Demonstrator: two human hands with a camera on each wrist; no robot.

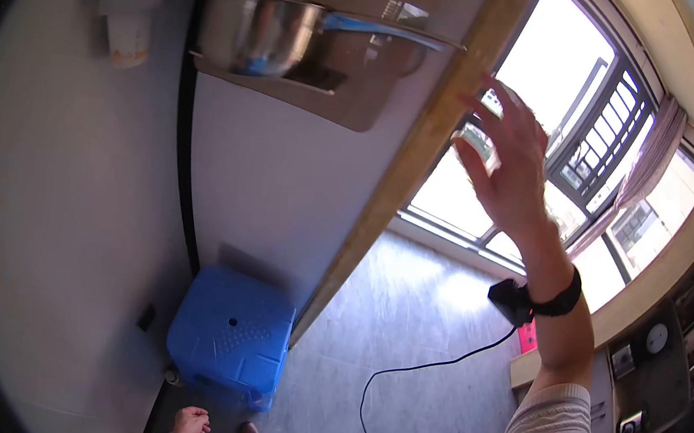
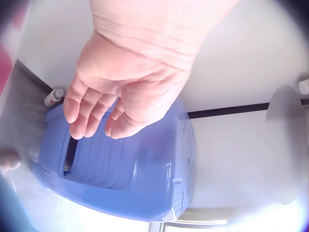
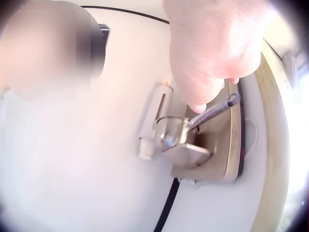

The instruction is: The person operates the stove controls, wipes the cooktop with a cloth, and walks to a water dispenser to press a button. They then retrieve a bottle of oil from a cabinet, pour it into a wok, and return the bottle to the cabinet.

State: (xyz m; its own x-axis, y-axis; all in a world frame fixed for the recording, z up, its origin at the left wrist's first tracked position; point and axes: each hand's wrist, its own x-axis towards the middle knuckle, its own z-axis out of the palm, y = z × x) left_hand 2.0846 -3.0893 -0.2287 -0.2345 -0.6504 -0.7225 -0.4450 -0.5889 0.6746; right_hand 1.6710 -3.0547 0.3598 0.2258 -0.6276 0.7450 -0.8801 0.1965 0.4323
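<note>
Bright windows (image 1: 561,70) light a grey floor (image 1: 439,302) beside the wall (image 1: 276,167), where a metal pot (image 1: 273,35) sits before a brown panel (image 1: 346,105). The right hand (image 1: 512,162) is raised near its handle (image 1: 392,33) — fingers loosely spread; the left hand (image 1: 189,426) hangs near a blue stool (image 1: 234,323) — fingers slightly bent.

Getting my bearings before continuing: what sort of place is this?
Probably a home, exact room unclear: a window curtain, a blue plastic stool and a shiny metal vessel suggest it.
</note>
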